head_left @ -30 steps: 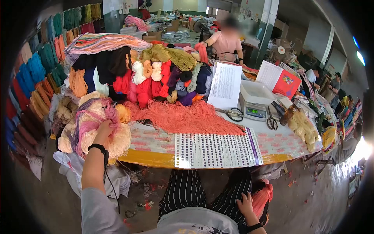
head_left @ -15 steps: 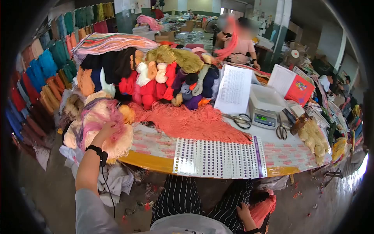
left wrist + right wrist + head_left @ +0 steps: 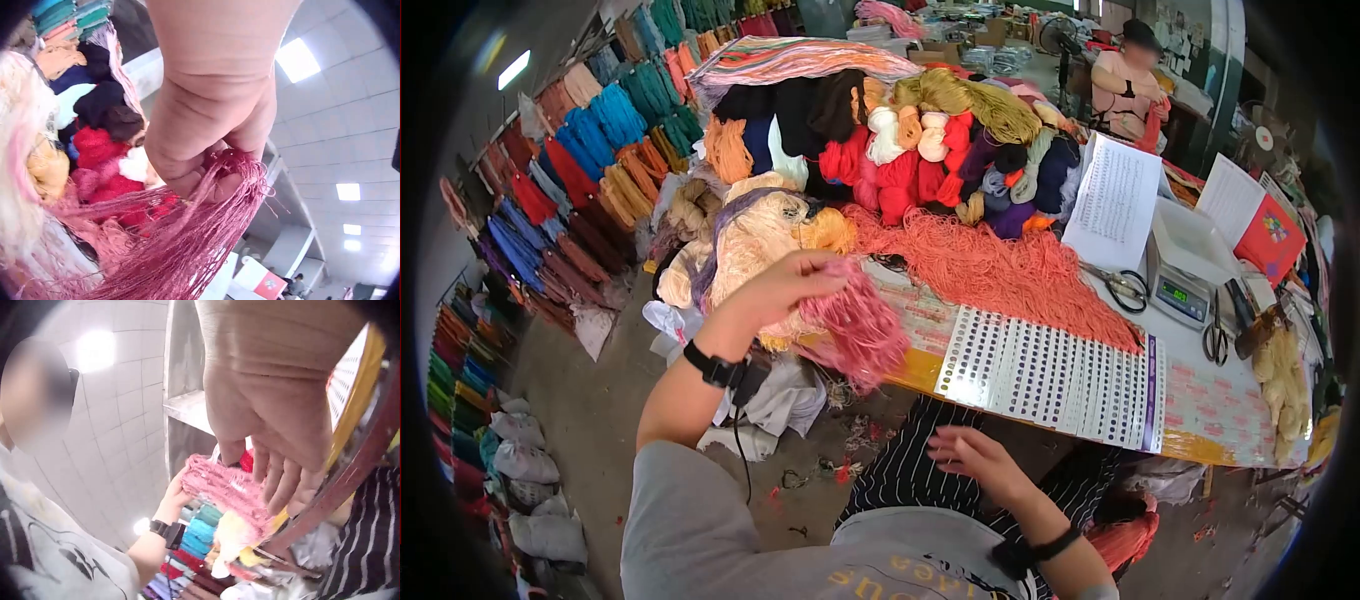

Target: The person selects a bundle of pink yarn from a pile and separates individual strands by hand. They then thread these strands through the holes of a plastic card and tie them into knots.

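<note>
A hank of dusky pink yarn (image 3: 857, 325) hangs from my left hand (image 3: 785, 290), off the table's front left corner. In the left wrist view the fingers of that hand curl round the top of the yarn (image 3: 181, 244), and its loose strands trail down. My right hand (image 3: 980, 460) is in the air over my lap, holding nothing. Its fingers (image 3: 275, 481) are relaxed and slightly bent in the right wrist view. Behind the left hand lies a pile of cream yarn (image 3: 750, 250) with purple strands.
Coral yarn (image 3: 1000, 270) spreads across the table behind a dotted colour chart (image 3: 1050, 375). Scissors (image 3: 1125, 290), a digital scale (image 3: 1180, 295) and a printed sheet (image 3: 1115, 200) are at the right. Stacked coloured hanks (image 3: 900, 185) stand at the back; another person (image 3: 1125, 95) sits beyond.
My left hand has lifted the pink yarn off the cream pile and brought it right, towards me. The right hand has risen from my thigh. The head view has swung left.
</note>
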`<action>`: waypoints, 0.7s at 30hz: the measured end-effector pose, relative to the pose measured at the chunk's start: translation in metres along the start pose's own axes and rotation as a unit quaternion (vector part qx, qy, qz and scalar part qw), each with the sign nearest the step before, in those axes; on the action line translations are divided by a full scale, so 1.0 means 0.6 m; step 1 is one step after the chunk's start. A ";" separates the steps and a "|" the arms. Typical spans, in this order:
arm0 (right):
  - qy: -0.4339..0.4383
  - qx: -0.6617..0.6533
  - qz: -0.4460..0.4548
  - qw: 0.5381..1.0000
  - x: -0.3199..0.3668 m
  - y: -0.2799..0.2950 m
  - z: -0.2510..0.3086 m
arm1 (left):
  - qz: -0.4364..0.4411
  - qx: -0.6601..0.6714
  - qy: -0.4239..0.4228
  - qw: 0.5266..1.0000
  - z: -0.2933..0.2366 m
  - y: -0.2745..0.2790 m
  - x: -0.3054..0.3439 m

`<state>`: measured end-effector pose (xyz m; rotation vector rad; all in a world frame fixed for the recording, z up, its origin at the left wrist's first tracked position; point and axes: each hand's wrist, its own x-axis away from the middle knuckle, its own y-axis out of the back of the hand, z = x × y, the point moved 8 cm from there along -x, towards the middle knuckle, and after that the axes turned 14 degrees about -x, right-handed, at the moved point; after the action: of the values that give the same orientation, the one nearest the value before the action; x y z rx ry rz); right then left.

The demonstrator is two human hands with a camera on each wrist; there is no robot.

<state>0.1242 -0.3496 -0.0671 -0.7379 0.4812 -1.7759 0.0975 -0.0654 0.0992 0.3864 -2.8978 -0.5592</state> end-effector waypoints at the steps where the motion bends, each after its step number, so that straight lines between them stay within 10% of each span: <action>1: -0.001 -0.099 -0.005 0.995 -0.023 -0.022 -0.004 | 0.022 -0.057 -0.027 0.998 -0.022 -0.029 0.019; 4: -0.020 -0.311 0.023 0.950 -0.076 -0.075 0.005 | 0.159 -0.066 0.065 0.983 -0.048 -0.157 0.096; 5: -0.033 -0.413 0.060 0.908 -0.085 -0.090 0.012 | 0.196 -0.157 -0.081 0.965 -0.050 -0.204 0.111; 10: 0.064 -0.330 0.070 0.939 -0.066 -0.085 0.051 | 0.381 -0.197 -0.144 0.892 -0.003 -0.343 0.177; 21: 0.296 -0.170 -0.012 0.940 0.143 -0.021 0.271 | 0.335 -0.083 -0.243 0.907 -0.169 -0.394 0.081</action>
<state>0.2100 -0.4212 0.0796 -0.4216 1.2113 -1.9512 0.1244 -0.3258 0.1067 -0.8657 -3.0882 -0.8455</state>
